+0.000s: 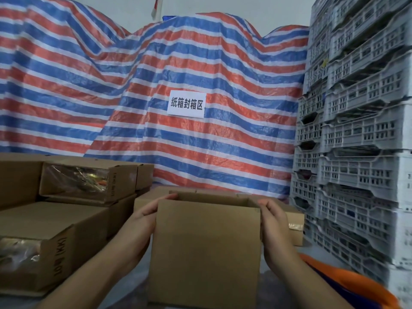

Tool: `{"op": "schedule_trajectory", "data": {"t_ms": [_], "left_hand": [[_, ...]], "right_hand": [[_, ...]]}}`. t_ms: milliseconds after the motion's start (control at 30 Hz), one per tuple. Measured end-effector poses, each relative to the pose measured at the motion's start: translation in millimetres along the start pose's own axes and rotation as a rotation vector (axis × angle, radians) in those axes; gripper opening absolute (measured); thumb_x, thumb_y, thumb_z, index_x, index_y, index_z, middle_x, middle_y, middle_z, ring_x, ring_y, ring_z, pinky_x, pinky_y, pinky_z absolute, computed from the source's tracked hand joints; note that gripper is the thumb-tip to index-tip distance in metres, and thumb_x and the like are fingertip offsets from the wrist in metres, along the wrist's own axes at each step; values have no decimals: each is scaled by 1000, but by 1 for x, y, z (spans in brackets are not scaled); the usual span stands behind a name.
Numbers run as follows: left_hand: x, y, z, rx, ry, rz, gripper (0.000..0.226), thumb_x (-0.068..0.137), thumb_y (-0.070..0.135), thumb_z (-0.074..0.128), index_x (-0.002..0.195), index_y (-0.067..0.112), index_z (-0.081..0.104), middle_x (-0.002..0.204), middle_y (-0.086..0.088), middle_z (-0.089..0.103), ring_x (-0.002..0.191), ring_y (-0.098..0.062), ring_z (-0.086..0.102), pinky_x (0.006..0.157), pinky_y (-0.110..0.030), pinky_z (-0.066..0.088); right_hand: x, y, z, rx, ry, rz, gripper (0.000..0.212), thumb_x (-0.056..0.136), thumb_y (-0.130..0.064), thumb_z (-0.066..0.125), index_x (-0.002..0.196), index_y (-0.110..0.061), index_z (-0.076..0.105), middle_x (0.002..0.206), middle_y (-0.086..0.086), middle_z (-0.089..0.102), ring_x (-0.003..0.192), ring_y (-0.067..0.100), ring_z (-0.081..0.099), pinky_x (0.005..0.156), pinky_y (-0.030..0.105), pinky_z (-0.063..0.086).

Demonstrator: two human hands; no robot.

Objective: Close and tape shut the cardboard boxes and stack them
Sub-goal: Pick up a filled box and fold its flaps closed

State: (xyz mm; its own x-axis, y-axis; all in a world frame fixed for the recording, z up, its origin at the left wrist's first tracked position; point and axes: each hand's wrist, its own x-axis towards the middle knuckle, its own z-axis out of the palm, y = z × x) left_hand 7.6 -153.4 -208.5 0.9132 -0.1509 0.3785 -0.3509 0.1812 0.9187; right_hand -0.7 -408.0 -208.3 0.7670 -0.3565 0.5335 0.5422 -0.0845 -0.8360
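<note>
Your two hands hold an open cardboard box point(205, 253) right in front of you. Your left hand point(145, 217) grips its left side, with the thumb curled over the top edge. Your right hand point(273, 221) grips its right side. Taped boxes point(66, 224) sit stacked to your left. Grey crates point(356, 130) stand piled high on your right.

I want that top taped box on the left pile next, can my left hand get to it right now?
Probably not yet: your left hand is gripping the side of the open box. Once freed, nothing visibly blocks the way to the taped box.
</note>
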Motion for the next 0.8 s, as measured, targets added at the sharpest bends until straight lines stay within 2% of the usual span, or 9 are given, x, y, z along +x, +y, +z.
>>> {"op": "schedule_trajectory", "data": {"t_ms": [167, 300, 400, 533, 633, 800], "left_hand": [[3, -2, -3, 19, -40, -11, 37, 99, 12, 46, 120, 35, 67, 96, -7, 75, 83, -16, 69, 73, -32, 48], [5, -4, -6, 37, -55, -19, 38, 98, 12, 46, 123, 35, 65, 96, -8, 75, 85, -18, 68, 76, -34, 47], [7, -4, -8, 30, -61, -30, 36, 97, 12, 49, 121, 33, 66, 95, -8, 75, 84, -19, 67, 78, -36, 47], [12, -3, -15, 56, -99, -30, 32, 91, 25, 58, 122, 32, 67, 102, -10, 74, 96, -28, 65, 91, -44, 46], [16, 1, -21, 106, -160, -16, 36, 80, 40, 67, 117, 41, 69, 109, -8, 73, 103, -25, 68, 94, -42, 48], [26, -4, -26, 139, -173, 0, 43, 76, 44, 70, 118, 43, 67, 115, -4, 72, 107, -21, 67, 98, -43, 46]], "right_hand": [[-3, -4, 0, 36, -28, -69, 18, 98, -25, 58, 84, -16, 66, 70, 3, 63, 61, 13, 56, 52, 25, 43], [-5, -5, -2, 98, -69, -74, 18, 98, -24, 57, 85, -17, 65, 69, 1, 62, 56, 9, 56, 46, 18, 42], [-6, -6, -3, 119, -95, -66, 17, 99, -23, 56, 85, -18, 66, 75, 5, 63, 59, 10, 58, 46, 20, 43], [-7, -7, -2, 156, -141, -83, 22, 96, -27, 58, 75, -27, 65, 72, 1, 63, 58, 9, 59, 45, 19, 43], [-8, -9, 0, 160, -170, -105, 15, 86, -37, 62, 75, -28, 65, 72, -1, 64, 60, 7, 60, 47, 18, 45], [-4, -5, 0, 108, -123, -109, 30, 98, -24, 57, 71, -31, 66, 74, -1, 65, 63, 10, 60, 48, 18, 45]]}}
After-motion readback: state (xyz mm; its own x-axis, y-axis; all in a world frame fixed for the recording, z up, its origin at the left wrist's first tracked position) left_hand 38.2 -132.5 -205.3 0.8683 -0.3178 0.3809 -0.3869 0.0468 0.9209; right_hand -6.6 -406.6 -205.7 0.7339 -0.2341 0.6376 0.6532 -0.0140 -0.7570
